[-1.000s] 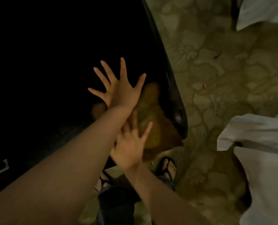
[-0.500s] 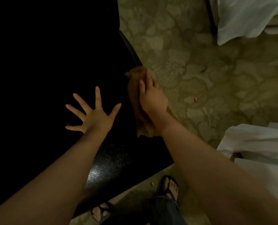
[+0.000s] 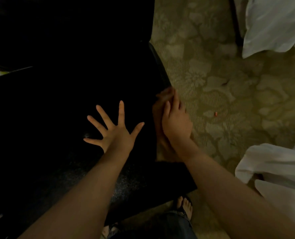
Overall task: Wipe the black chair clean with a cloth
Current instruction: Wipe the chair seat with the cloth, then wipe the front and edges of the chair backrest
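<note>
The black padded chair (image 3: 70,104) lies flat beneath the spread left fingers (image 3: 107,118); a crumpled brown cloth (image 3: 158,116) drapes its right edge — under the right fingers (image 3: 171,107).

No readable text, label, brand, number or sign anywhere in view.
</note>
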Demonstrator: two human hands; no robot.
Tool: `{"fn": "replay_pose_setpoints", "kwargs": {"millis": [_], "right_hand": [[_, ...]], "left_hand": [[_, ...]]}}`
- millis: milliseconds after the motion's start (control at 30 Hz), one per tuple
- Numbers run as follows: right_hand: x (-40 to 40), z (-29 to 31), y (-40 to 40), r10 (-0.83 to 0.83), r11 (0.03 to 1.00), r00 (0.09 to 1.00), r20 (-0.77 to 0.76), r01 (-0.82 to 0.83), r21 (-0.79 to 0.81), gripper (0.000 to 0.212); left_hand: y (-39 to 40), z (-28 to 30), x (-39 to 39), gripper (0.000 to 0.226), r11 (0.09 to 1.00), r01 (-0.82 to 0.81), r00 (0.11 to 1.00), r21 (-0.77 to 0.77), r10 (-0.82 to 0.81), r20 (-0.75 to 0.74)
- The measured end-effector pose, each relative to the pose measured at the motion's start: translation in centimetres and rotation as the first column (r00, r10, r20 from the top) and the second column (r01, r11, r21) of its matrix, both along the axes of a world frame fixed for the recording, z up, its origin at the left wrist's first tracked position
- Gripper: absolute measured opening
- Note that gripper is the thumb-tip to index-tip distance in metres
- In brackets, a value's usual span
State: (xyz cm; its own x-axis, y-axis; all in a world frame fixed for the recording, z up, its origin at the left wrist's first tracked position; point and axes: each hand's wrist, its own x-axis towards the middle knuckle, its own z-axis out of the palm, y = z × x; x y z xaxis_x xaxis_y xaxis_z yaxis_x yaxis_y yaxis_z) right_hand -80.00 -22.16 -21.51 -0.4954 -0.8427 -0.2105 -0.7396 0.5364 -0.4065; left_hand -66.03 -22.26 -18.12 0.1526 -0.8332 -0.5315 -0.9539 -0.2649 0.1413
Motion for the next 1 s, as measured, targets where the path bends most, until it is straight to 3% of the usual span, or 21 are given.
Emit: {"fn": "replay_pose_setpoints", "kwargs": {"millis": [133,267,400,533,633,733,800,867,933,1000], "right_hand": [[-0.2,0.0,-3.6,-0.009,1.0,0.997,0.071,0.008,0.015,0.054],[0.6,1.1,5.8,0.054,0.998,0.997,-0.054,-0.055,-0.008,0.057],[1.8,1.5,11.3,-0.074,0.995,0.997,0.028,0.072,0.073,0.057],[2.9,0.8,3.8,-0.132,0.99,0.991,-0.018,0.131,-0.059,0.055],[5.7,1.0,-2.5,-0.171,0.985,0.984,-0.054,0.171,-0.011,0.047],[14.4,0.7,-5.4,0.209,0.964,0.976,-0.058,-0.216,-0.158,0.046],[22.1,0.0,-4.4,0.538,0.836,0.837,-0.1,-0.545,-0.062,0.057],[27.7,0.3,-2.2,0.667,0.744,0.743,-0.06,-0.668,-0.002,0.057],[30.1,1.7,-0.5,0.743,0.67,0.669,0.038,-0.742,-0.023,0.055],[29.8,2.3,0.8,0.837,0.547,0.546,0.021,-0.836,-0.054,0.051]], "left_hand": [[-0.3,0.3,-0.1,0.088,0.999,-0.01,1.0,0.033,0.01,-0.01],[0.0,0.5,0.2,0.088,1.0,0.02,0.999,-0.003,-0.02,-0.025],[0.3,1.2,1.2,0.085,0.997,0.084,0.994,0.0,-0.083,-0.067],[0.2,3.1,4.8,0.083,0.987,0.16,0.961,-0.023,-0.161,-0.227],[1.1,3.9,9.7,0.081,0.985,0.146,0.974,-0.095,-0.16,-0.16],[2.1,3.3,15.3,0.076,0.996,0.026,1.0,-0.081,-0.027,-0.007],[2.0,2.9,18.4,0.073,0.989,-0.123,0.992,-0.084,0.119,-0.045],[1.7,2.9,20.8,0.066,0.969,-0.228,0.968,-0.097,0.215,-0.126],[1.5,3.2,22.9,0.061,0.96,-0.242,0.96,-0.142,0.216,-0.176],[1.5,3.4,24.9,0.057,0.948,-0.243,0.953,-0.208,0.193,-0.234]]}}
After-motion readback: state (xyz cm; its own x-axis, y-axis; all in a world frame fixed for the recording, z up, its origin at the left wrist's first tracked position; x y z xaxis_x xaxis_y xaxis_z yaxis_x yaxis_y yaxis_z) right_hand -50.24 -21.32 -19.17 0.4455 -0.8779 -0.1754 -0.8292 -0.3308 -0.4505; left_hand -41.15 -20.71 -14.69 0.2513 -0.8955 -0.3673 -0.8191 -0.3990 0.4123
